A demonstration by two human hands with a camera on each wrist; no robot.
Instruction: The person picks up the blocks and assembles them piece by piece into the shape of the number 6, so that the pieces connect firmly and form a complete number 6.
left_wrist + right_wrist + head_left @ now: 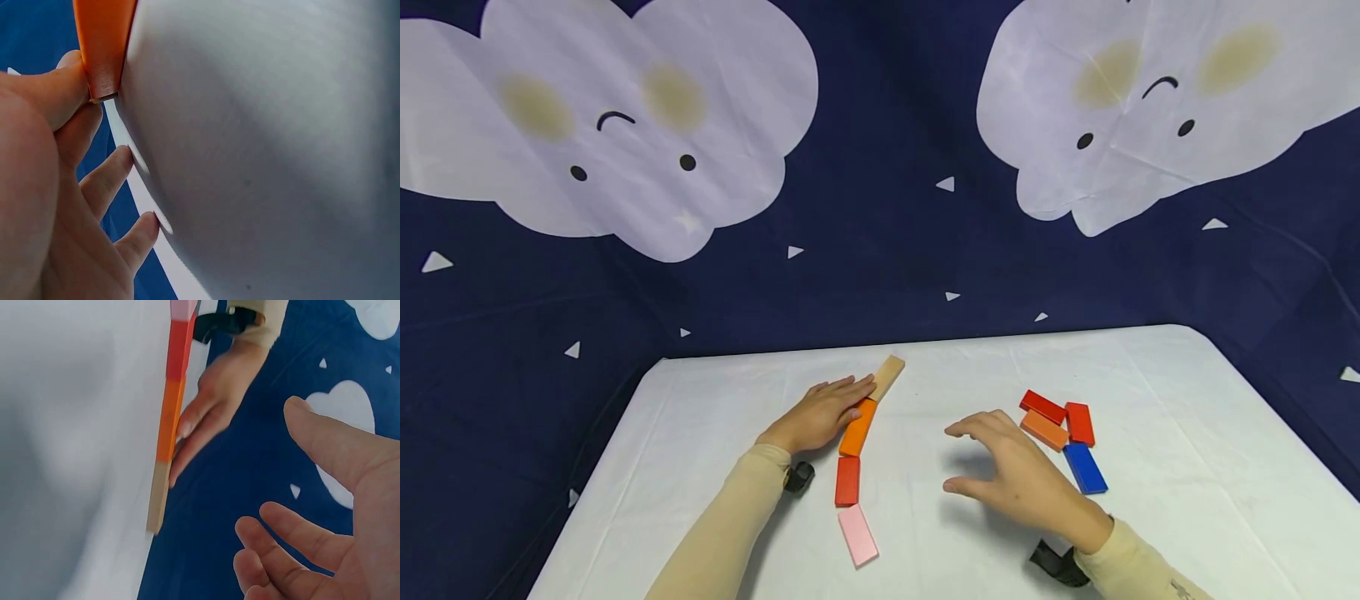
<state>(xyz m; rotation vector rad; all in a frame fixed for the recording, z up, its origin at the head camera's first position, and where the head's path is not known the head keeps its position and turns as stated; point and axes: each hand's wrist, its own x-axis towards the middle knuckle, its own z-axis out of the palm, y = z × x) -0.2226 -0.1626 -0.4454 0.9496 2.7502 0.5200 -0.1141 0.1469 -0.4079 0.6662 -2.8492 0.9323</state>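
A bent line of blocks crosses the white tabletop: a pink block [858, 536] nearest, then a red block [847, 482], an orange block [857, 428] and a natural wood block [889, 376] farthest. My left hand [817, 415] lies beside the line with its fingers extended. Its thumb touches the orange block, and its index fingertip is by the joint with the wood block. In the left wrist view, the other fingertips [149, 220] rest on the table. Over the table to the right, my right hand [1021, 475] hovers with thumb and fingers spread, holding nothing.
Right of my right hand lies a loose cluster: two red blocks [1080, 424], a light orange block [1044, 430] and a blue block [1085, 468]. A dark blue cloth with white clouds [647, 125] hangs behind the white table [955, 533].
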